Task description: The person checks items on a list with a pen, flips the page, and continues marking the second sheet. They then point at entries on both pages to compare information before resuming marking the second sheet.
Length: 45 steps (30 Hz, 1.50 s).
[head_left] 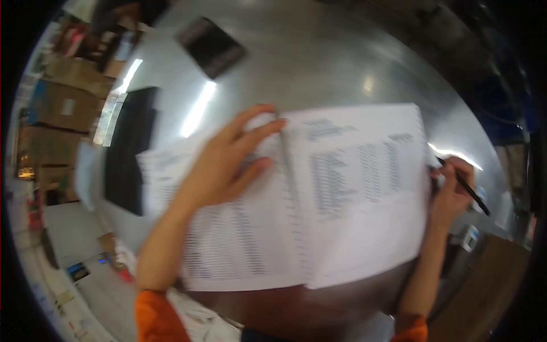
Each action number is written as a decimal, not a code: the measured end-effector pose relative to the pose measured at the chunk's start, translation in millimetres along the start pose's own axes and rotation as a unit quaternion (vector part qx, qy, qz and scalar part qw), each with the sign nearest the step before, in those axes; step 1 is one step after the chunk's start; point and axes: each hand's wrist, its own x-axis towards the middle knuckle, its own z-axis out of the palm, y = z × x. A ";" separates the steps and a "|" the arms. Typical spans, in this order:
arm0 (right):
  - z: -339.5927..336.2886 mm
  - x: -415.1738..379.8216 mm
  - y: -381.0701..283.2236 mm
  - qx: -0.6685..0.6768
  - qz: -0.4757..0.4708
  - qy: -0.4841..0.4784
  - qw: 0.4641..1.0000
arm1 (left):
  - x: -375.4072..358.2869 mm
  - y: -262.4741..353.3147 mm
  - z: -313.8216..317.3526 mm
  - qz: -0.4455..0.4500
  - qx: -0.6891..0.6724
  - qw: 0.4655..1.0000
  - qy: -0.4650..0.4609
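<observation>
Printed paper sheets [364, 171] lie spread open in front of me like a booklet, with columns of text on the left and right pages; the print is too blurred to read. My left hand [231, 157] rests on the left page, fingers spread, its fingertips at the fold between the pages. At the right page's outer edge is my right hand [453, 185], with its fingers closed around a black pen [472, 194]. The pen slants, one end up at the left, the other down at the right.
The sheets lie on a shiny metal table [307, 62]. A dark square object [212, 47] lies toward the back, and a long black panel [132, 151] stands at the left. Cardboard boxes [68, 105] are stacked beyond it. A brown board [484, 290] is at lower right.
</observation>
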 end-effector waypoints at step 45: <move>-2.7 5.6 3.6 0.025 0.050 -0.024 0.998 | 96.2 -4.6 27.9 -0.165 -0.515 0.743 0.394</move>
